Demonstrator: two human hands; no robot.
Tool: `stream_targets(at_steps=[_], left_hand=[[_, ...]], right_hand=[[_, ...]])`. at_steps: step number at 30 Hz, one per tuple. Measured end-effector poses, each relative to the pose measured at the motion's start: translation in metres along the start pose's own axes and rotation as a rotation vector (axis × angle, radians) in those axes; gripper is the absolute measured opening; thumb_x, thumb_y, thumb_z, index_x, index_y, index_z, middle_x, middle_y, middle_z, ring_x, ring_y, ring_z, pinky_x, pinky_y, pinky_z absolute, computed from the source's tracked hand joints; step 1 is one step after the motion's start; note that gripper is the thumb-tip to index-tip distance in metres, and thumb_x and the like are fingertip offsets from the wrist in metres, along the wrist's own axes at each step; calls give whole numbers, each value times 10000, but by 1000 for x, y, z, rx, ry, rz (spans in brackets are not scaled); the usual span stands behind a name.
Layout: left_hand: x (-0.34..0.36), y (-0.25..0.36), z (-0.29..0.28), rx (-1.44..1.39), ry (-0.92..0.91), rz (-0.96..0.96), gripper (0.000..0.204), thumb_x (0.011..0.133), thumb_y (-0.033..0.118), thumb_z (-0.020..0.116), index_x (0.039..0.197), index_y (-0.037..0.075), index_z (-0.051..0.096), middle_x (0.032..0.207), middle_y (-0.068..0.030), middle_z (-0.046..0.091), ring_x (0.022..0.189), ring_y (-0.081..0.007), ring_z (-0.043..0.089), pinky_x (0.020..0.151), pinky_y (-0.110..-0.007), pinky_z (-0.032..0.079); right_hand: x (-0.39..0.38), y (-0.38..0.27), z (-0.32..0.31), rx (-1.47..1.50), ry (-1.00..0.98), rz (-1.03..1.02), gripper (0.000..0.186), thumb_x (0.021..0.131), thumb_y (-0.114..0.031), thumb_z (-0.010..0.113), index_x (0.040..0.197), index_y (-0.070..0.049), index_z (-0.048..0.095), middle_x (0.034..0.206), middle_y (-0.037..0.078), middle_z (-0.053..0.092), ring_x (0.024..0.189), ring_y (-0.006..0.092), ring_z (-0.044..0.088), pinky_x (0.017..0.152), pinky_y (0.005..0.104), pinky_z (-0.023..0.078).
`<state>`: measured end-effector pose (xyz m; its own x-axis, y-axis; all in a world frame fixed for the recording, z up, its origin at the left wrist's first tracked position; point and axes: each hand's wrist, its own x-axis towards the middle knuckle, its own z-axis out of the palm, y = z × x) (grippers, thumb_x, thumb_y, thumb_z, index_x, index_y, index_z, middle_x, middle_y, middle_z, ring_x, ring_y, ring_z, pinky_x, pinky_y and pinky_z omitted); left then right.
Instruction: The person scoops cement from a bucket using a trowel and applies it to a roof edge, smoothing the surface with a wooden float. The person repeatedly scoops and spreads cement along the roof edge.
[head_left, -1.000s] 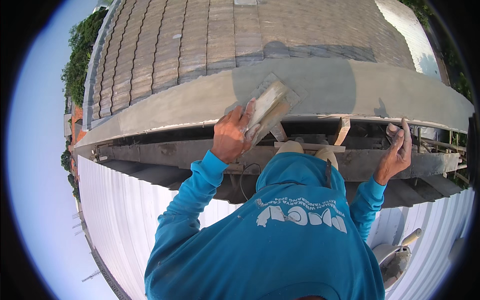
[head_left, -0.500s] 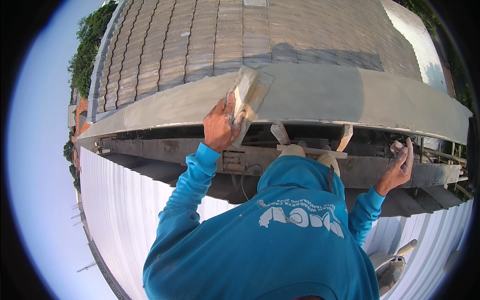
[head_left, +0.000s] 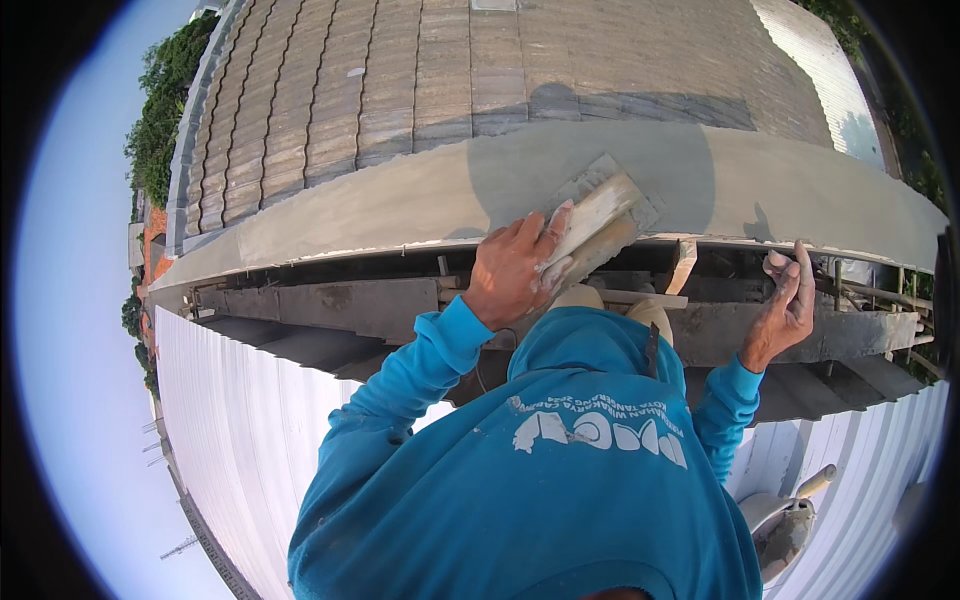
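Observation:
My left hand (head_left: 515,265) is wrapped round the handle of a plastering trowel (head_left: 605,205). The trowel's flat blade lies against the smooth grey plastered ledge (head_left: 370,205), tilted up to the right. Part of the grip is hidden by my fingers. On the right, my right hand (head_left: 783,310) is raised by the ledge's lower edge. Its cement-smeared fingers are partly bent and apart, one stretched upward, with nothing visible in them.
A tiled roof (head_left: 420,70) rises beyond the ledge. Below the ledge runs a dark gap with a wooden strut (head_left: 683,265) and bamboo poles (head_left: 900,300). White corrugated sheeting (head_left: 240,390) lies lower left. A container with a wooden-handled tool (head_left: 815,482) stands lower right.
My left hand has slid the trowel to the right along the ledge. My right hand has moved slightly up and left, with one finger stretched out more.

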<state>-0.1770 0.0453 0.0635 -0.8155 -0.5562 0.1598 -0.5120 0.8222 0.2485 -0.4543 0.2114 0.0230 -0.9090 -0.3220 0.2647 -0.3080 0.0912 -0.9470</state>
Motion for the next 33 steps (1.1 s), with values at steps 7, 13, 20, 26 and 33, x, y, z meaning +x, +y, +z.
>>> stream_targets(at_steps=[7, 13, 20, 26, 33], left_hand=[[76, -30, 19, 70, 124, -56, 664, 819, 227, 722, 1398, 1, 487, 916, -129, 555, 782, -312, 605, 675, -406, 513], [69, 33, 32, -60, -77, 229, 663, 846, 263, 693, 1416, 14, 464, 930, -125, 532, 824, -302, 582, 723, -408, 499], [86, -23, 22, 42, 127, -113, 636, 852, 262, 685, 1387, -7, 470, 982, -151, 559, 860, -321, 610, 720, -424, 509], [48, 32, 53, -17, 83, 18, 738, 780, 216, 689, 1435, -5, 431, 1050, -145, 522, 975, -287, 580, 841, -409, 462], [-73, -174, -30, 277, 301, -514, 577, 855, 333, 664, 1349, 67, 528, 914, -161, 547, 776, -351, 601, 702, -449, 510]], right_hand=[[-2, 20, -43, 4, 193, 93, 372, 1027, -247, 546, 1247, 43, 624, 897, 84, 703, 811, 142, 625, 798, 295, 527], [5, 6, -32, -32, 127, -9, 369, 1025, -251, 551, 1255, 28, 623, 911, 91, 702, 828, 158, 657, 809, 300, 527], [5, 23, -60, -161, 214, -2, 483, 1024, -382, 515, 1250, 33, 618, 963, 122, 707, 871, 197, 660, 859, 340, 544], [21, -1, -3, -39, 21, -102, 567, 1003, -457, 530, 1285, 29, 605, 934, 140, 699, 850, 204, 641, 839, 333, 529], [22, -23, 33, -183, -72, -150, 559, 1010, -455, 508, 1283, 22, 608, 956, 158, 699, 852, 224, 679, 813, 352, 581]])
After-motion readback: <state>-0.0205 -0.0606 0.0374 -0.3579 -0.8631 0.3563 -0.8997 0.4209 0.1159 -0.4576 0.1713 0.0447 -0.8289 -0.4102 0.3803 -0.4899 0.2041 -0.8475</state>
